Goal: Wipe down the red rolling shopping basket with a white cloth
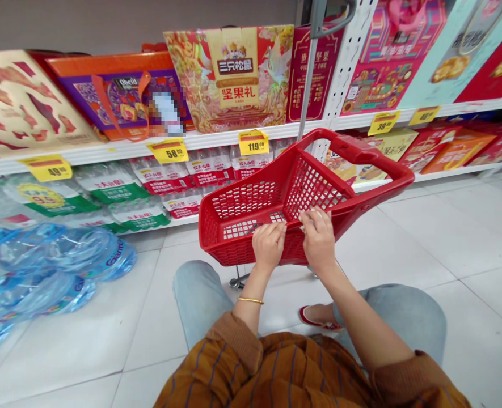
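A red plastic shopping cart (242, 249) with mesh walls stands right in front of my knees, its basket showing nothing inside. My left hand (269, 245) is closed in a loose fist in front of its near rim. Close by on the right, my right hand (319, 239) has its fingers pinched together, knuckles up, over the same rim. A small pale bit shows at the right fingertips, too small to name. Whether either hand touches the rim, I cannot tell. The cart's red handle (389, 164) rises to the right, with neither hand on it.
Gift boxes (233, 79) line the white shelf (210, 140) ahead, with yellow price tags along its edge. Packs of bottled water (123, 192) fill the level below. Large blue water bottles (63, 255) lie on the tiled floor (148, 328) at left. A metal pole (308, 85) stands behind the cart.
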